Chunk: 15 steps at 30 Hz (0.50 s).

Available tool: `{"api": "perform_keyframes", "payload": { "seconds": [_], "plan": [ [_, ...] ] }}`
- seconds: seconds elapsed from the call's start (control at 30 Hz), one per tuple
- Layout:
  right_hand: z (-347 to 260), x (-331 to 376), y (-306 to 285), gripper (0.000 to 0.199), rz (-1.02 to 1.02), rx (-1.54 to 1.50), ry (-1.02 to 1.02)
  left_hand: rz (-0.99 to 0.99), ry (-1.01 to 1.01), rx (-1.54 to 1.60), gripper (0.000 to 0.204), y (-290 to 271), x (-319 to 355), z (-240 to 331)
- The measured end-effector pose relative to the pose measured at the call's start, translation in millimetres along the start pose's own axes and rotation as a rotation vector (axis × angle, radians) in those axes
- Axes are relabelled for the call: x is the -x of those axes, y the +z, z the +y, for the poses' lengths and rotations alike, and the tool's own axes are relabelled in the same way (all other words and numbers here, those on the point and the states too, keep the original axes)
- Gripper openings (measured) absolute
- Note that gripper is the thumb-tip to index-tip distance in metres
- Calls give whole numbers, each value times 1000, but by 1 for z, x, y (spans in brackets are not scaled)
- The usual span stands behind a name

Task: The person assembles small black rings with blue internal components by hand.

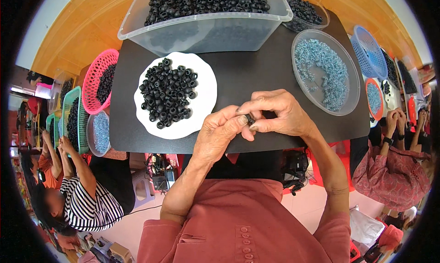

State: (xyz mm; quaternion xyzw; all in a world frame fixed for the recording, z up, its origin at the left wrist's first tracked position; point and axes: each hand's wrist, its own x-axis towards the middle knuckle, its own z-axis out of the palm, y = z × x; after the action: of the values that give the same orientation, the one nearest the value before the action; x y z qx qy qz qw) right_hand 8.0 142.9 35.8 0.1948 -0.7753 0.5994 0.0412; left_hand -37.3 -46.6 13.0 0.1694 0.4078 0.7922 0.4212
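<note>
My two hands meet above the near edge of the dark table. Between the thumb and fingers of my left hand [220, 130] is a small black hollow plastic part [250, 119]. My right hand [282, 114] pinches at the same part from the other side; whether it holds a second tiny piece is hidden by the fingers. Left of my hands, a white scalloped plate [206, 86] bears a heap of similar black parts [165, 93], round with open ends. To the right stands a clear round tub [300, 82] of small pale-blue pieces [327, 66] that look like springs.
A large translucent bin [201, 33] full of black parts stands at the table's far side, beside a round clear container [321, 22] of more. Pink [94, 79] and green baskets [82, 121] flank the left edge. Other people work at both sides, one in a striped shirt [94, 201].
</note>
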Motion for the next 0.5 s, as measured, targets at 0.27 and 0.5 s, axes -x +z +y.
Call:
{"api": "perform_keyframes", "payload": {
  "seconds": [0.27, 0.5],
  "plan": [
    [6, -1, 0, 25, -36, -79, 111, -11, -20, -46, 24, -1, -2, 0],
    [9, 1, 0, 23, -67, -47, 14, -21, -35, -254, 23, 1, -1, 4]
  ]
}}
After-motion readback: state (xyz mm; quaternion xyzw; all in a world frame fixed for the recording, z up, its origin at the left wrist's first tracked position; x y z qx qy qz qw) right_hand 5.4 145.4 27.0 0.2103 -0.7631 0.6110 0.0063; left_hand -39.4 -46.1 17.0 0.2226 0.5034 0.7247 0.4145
